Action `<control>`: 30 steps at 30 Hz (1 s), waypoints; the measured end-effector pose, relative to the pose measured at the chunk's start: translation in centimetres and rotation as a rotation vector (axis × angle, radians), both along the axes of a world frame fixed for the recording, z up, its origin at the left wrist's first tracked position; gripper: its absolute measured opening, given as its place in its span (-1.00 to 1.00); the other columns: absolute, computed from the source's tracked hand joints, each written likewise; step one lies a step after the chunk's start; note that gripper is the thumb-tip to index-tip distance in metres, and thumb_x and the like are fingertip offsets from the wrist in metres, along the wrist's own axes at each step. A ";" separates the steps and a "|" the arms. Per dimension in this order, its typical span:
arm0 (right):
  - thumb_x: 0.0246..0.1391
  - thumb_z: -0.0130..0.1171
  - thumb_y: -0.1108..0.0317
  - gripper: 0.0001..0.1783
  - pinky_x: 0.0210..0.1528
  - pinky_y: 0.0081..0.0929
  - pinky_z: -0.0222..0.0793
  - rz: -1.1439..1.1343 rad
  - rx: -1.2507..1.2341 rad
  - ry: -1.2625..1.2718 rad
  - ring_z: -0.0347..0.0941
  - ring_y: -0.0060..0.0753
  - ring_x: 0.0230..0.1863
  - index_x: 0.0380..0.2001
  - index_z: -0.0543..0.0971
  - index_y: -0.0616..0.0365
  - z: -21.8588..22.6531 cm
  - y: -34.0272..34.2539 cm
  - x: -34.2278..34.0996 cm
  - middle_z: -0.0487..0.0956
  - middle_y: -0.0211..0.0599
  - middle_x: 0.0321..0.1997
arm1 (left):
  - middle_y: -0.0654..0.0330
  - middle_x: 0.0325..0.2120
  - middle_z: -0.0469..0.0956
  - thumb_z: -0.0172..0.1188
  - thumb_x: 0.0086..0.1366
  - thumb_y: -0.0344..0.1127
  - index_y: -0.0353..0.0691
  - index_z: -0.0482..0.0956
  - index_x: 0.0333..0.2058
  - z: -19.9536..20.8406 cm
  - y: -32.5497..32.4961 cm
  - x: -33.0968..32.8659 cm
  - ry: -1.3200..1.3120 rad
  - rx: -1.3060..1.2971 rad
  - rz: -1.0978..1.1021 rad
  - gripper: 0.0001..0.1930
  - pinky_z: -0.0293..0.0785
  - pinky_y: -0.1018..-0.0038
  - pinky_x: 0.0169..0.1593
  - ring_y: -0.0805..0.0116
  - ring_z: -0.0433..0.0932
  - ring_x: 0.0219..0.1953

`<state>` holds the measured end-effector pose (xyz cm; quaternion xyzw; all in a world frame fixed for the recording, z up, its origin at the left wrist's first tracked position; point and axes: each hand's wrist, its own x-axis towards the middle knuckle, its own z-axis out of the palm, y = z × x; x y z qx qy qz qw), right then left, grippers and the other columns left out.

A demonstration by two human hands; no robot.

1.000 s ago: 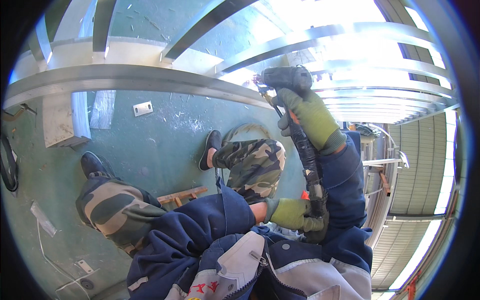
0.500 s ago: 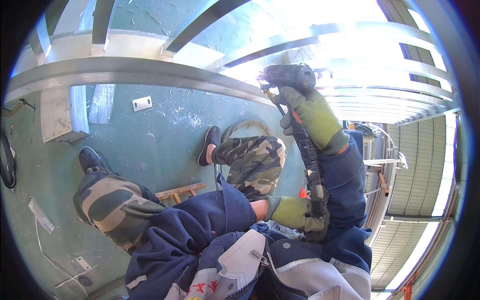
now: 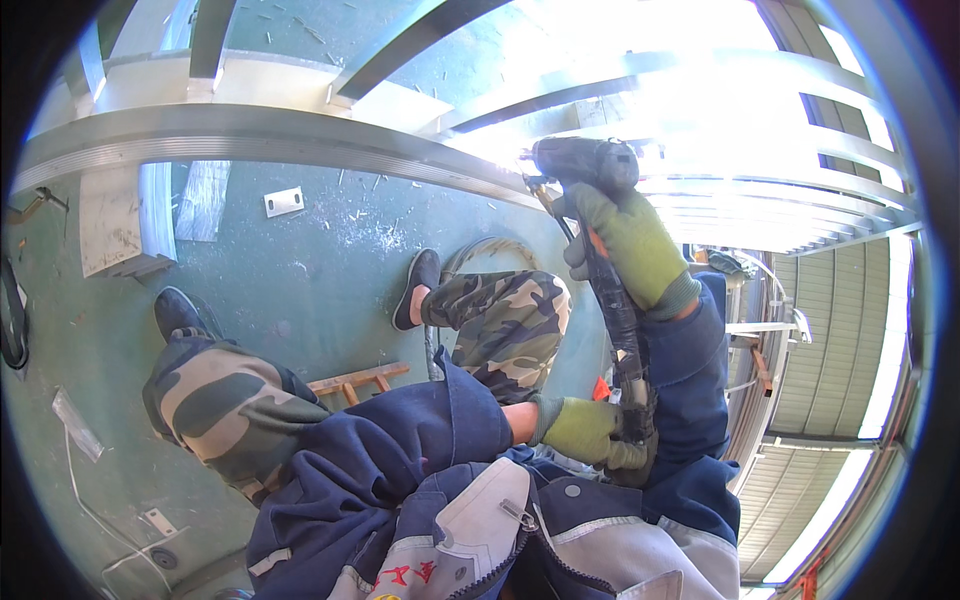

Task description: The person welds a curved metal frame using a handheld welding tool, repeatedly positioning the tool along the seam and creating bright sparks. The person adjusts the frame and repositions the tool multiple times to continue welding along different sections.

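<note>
Grips a black cylinder-headed tool [image 3: 590,163] in the green-gloved right hand [image 3: 640,250], with its nose pointing left near the long silver metal rail [image 3: 300,130], and clasps its black-wrapped hose [image 3: 608,300] closer in with the green-gloved left hand [image 3: 585,430].

Slats [image 3: 420,45] ran from the rail's [image 3: 270,132] far side. Near the rail's right end was the tool [image 3: 585,163], the right hand [image 3: 628,245] on it, the left hand [image 3: 577,428] farther from the rail. Leftward, a block [image 3: 110,225] jutted from beneath the rail; on its near side lay a plate [image 3: 284,208].
</note>
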<state>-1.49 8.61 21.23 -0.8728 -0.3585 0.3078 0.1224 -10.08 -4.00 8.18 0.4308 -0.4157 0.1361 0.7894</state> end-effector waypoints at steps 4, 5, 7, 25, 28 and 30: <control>0.53 0.18 -0.01 -0.37 -0.33 -0.44 0.63 -0.013 -0.008 -0.015 0.61 -0.48 -0.32 0.49 0.49 0.06 -0.2 -0.5 0.4 0.70 -0.24 0.10 | 0.01 -0.06 0.75 0.17 0.65 0.05 -0.19 0.70 0.06 0.0 -0.2 -0.2 0.003 0.023 0.018 -0.60 0.54 0.12 0.18 0.00 0.69 0.04; 0.53 0.19 -0.01 -0.37 -0.33 -0.44 0.63 -0.013 0.015 -0.001 0.61 -0.48 -0.32 0.47 0.50 0.09 -0.2 -0.5 0.2 0.70 -0.24 0.10 | 0.00 -0.04 0.75 0.16 0.65 0.06 -0.18 0.69 0.07 0.0 -0.1 -0.3 0.002 0.036 0.049 -0.59 0.54 0.11 0.18 -0.02 0.69 0.06; 0.53 0.21 -0.01 -0.37 -0.33 -0.43 0.64 -0.041 0.035 0.035 0.63 -0.48 -0.32 0.46 0.50 0.12 0.0 -0.6 -0.5 0.70 -0.25 0.12 | -0.03 -0.02 0.76 0.14 0.65 0.12 -0.18 0.69 0.09 0.0 -0.2 -0.2 0.008 0.071 0.012 -0.54 0.53 0.08 0.22 -0.06 0.69 0.10; 0.50 0.31 0.07 -0.51 -0.41 -0.42 0.66 -0.347 0.321 0.419 0.68 -0.41 -0.42 0.28 0.62 0.18 -3.5 -12.5 4.6 0.69 -0.25 -0.25 | -0.12 0.03 0.73 0.04 0.68 0.14 -0.11 0.64 0.23 -4.3 -7.5 1.8 0.036 0.696 -0.045 -0.51 0.56 0.05 0.23 -0.17 0.69 0.10; 0.49 0.32 0.03 -0.49 -0.44 -0.40 0.67 -0.456 0.337 0.577 0.69 -0.39 -0.42 0.26 0.61 0.17 -7.1 -15.2 5.7 0.68 -0.27 -0.27 | -0.22 -0.01 0.76 0.09 0.61 0.26 -0.28 0.71 0.16 -4.4 -7.0 1.3 0.213 0.736 -0.145 -0.35 0.54 -0.01 0.20 -0.23 0.70 0.10; 0.49 0.33 0.00 -0.46 -0.45 -0.40 0.71 -0.502 0.300 0.643 0.69 -0.39 -0.43 0.28 0.58 0.17 -10.4 -16.4 7.6 0.69 -0.30 -0.27 | -0.21 0.01 0.77 0.11 0.61 0.27 -0.29 0.74 0.15 -4.3 -5.1 0.8 0.359 0.792 -0.192 -0.34 0.55 0.01 0.21 -0.21 0.70 0.11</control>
